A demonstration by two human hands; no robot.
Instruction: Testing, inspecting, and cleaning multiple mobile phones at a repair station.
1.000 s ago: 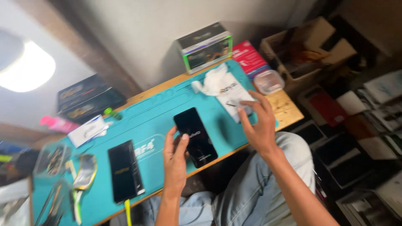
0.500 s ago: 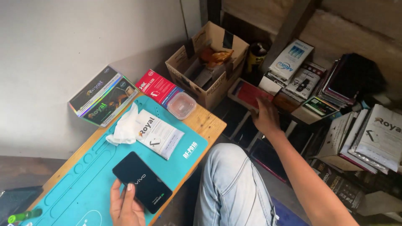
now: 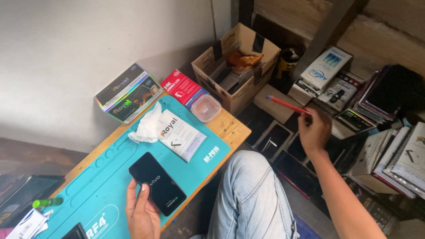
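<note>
My left hand (image 3: 142,213) rests on the near end of a black smartphone (image 3: 157,183) that lies screen-up on the teal work mat (image 3: 88,194); thumb and fingers grip its lower edge. My right hand (image 3: 315,131) is stretched out to the right, over the floor clutter, and holds a thin red stick-like tool (image 3: 287,105) that points up and left. Behind the phone lie a white pouch (image 3: 180,135) and a crumpled white cloth (image 3: 146,126).
A clear plastic tub (image 3: 206,107), a red box (image 3: 182,88) and a dark shiny box (image 3: 128,93) sit at the table's far end. An open cardboard box (image 3: 237,66), stacked books and packages (image 3: 389,132) and flat phones (image 3: 274,137) crowd the floor at right. My jeans-clad knee (image 3: 248,194) is below the table edge.
The view swung right from the table toward the floor shelves. My right hand left the table, reached into the clutter and now holds a red tool lifted up. My left hand stays on the phone.
</note>
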